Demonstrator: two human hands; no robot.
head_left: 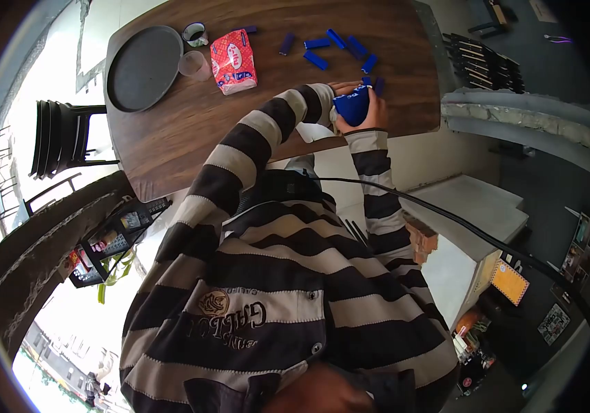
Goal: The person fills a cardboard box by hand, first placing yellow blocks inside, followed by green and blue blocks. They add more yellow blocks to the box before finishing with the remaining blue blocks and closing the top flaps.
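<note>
Both my hands are at the near right part of the brown wooden table point(277, 76). My right hand point(378, 113) is wrapped round the right side of a blue cloth-like item with white lettering point(353, 107). My left hand point(342, 89) is closed at its upper left side, partly hidden behind the sleeve and the item. Just beyond my fingers lie several small blue oblong pieces, such as one blue piece point(369, 64) and another blue piece point(315, 60). A darker purplish piece point(286, 44) lies farther left.
Toward the left are a pink napkin pack point(233, 63), a clear plastic cup point(194, 66), an enamel-like mug point(195, 34) and a round dark tray point(145, 69). Stacked black chairs point(67, 138) stand past the left edge. A black cable point(446, 212) crosses by my right arm.
</note>
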